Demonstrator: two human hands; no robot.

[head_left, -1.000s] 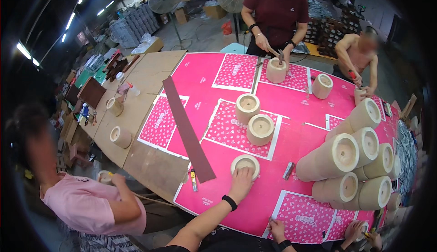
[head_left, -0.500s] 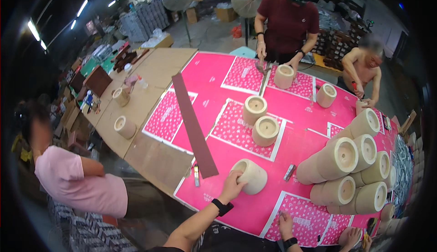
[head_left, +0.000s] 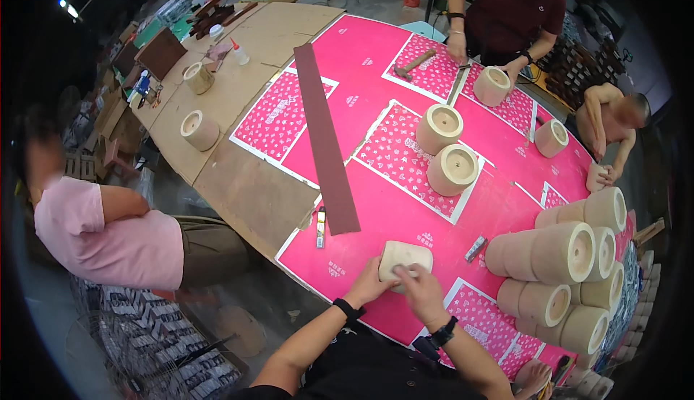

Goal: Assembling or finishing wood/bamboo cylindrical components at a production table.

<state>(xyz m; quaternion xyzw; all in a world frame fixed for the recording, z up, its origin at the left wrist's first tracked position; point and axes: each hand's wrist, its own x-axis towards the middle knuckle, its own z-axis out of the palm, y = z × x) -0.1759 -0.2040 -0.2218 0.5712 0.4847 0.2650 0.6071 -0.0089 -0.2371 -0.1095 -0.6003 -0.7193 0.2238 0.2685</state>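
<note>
At the near edge of the pink-covered table, my left hand grips a pale wooden cylinder from its left side. The cylinder's open end does not show now. My right hand is against the cylinder's near right side with its fingers bent together; whether something small is between them is hidden. A small dark-and-silver box lies to the right of the cylinder, and another small narrow box stands out to the left, beside a long brown strip.
Wooden cylinders are stacked at right; two more stand mid-table. Across the table, a person in dark red holds a cylinder near a hammer. Another person works at far right. Someone in pink stands left. Another person's hand shows lower right.
My right hand has come from the table's near edge to the cylinder. The cylinder has been turned, hiding its opening. Across the table, the person's hammer now lies on the surface. My view has shifted.
</note>
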